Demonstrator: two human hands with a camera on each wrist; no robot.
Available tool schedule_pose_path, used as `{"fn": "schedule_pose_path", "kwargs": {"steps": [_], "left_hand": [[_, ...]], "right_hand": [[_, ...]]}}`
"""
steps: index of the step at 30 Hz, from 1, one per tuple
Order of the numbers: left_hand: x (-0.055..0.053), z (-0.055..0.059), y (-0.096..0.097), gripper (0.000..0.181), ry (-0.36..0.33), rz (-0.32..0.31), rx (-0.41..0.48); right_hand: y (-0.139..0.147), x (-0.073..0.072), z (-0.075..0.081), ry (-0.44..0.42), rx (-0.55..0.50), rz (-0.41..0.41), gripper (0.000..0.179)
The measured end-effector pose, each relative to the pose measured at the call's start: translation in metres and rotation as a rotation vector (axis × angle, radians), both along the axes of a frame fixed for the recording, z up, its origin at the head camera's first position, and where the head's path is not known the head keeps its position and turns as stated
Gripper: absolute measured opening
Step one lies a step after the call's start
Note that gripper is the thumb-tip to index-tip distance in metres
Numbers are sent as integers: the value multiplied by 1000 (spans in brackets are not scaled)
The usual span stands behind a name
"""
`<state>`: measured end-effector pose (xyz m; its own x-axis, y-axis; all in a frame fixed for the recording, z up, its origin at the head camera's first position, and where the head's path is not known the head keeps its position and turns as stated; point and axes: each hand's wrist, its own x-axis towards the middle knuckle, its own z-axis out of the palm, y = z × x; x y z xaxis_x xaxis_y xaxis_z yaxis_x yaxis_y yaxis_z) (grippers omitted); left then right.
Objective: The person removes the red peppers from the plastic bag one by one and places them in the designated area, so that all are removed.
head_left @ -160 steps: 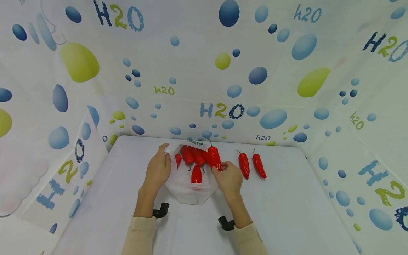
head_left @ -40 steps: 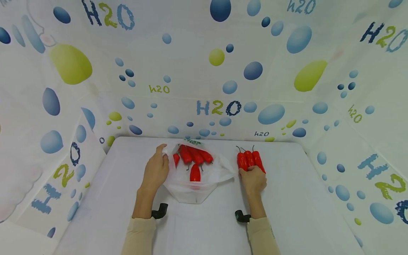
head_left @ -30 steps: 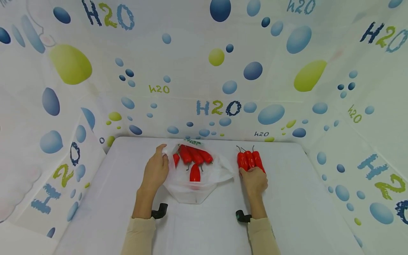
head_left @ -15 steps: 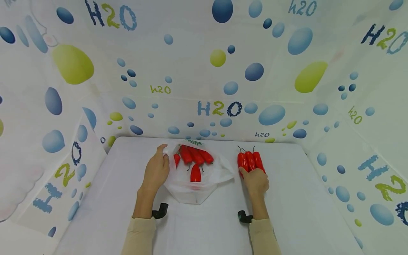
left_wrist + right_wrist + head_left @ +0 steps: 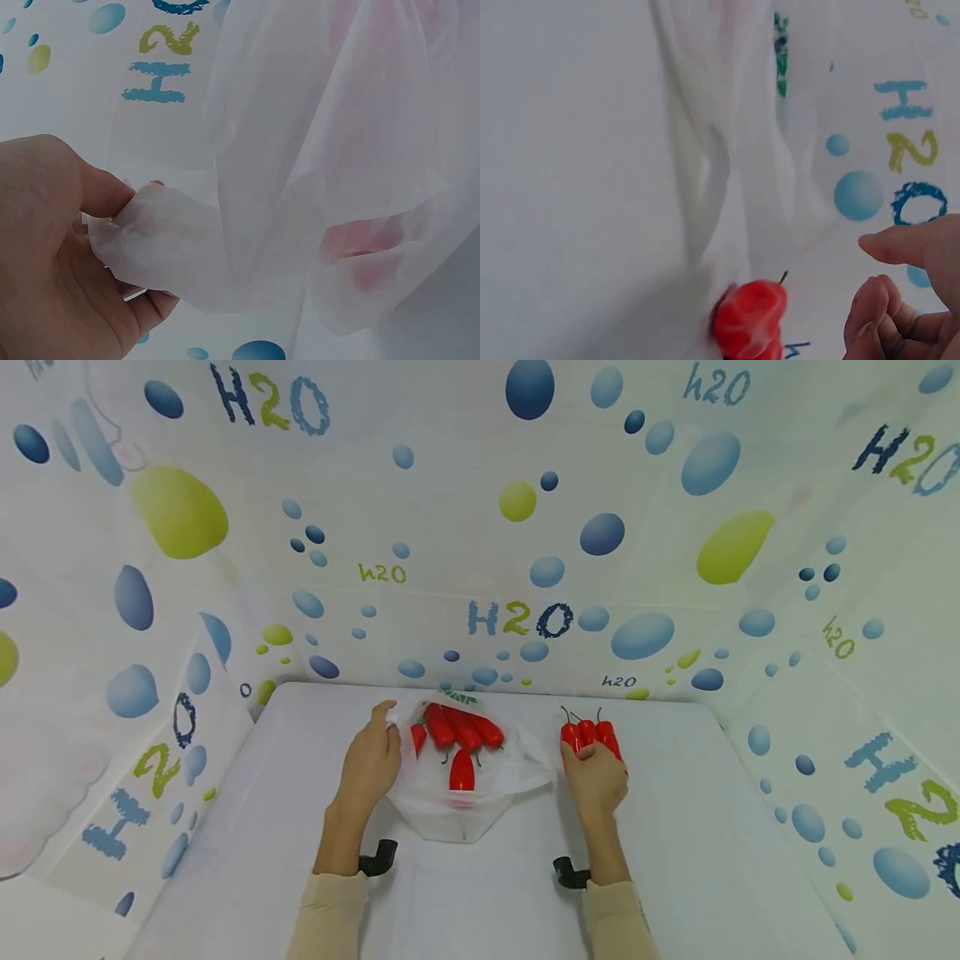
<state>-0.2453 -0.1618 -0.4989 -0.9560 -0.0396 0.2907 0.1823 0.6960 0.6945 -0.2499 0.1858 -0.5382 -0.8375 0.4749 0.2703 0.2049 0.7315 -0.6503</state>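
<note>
A thin white plastic bag (image 5: pixel 453 821) lies on the table with its mouth spread, several red chili peppers (image 5: pixel 439 727) inside. My left hand (image 5: pixel 368 768) pinches the bag's left edge; in the left wrist view the hand (image 5: pixel 45 247) holds the bunched film between thumb and fingers. Right of the bag, three red chili peppers (image 5: pixel 571 737) lie side by side, stems pointing away. Over their lower ends is my right hand (image 5: pixel 597 779). The right wrist view shows that hand (image 5: pixel 911 300) with thumb and loosely bent fingers apart, nothing between them, beside a chili pepper (image 5: pixel 748 319).
The white table (image 5: pixel 712 843) reaches back to a wall sheet (image 5: pixel 450 527) printed with blue and green drops. Black wrist-camera mounts (image 5: pixel 378 857) stick out from both wrists. The bag's right flap (image 5: pixel 534 768) ends just short of the three peppers.
The chili pepper held over the bag 5.3 s ago now lies between the two on the right. Lately the right hand has shifted slightly at the peppers; the left hand keeps its hold on the bag.
</note>
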Motion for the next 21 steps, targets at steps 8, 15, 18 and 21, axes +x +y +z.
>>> {"fn": "schedule_pose_path", "kwargs": {"steps": [8,15,18,21], "left_hand": [[1,1,0,45,-10,0,0],[1,1,-1,44,3,7,-4],[0,-1,-2,45,-7,10,-4],[0,-2,-2,45,-16,8,3]], "right_hand": [[-22,3,17,119,-5,83,37],[-43,1,23,164,-17,199,34],[-52,-2,23,152,-25,241,33],[-61,-5,24,150,-28,290,33]]}}
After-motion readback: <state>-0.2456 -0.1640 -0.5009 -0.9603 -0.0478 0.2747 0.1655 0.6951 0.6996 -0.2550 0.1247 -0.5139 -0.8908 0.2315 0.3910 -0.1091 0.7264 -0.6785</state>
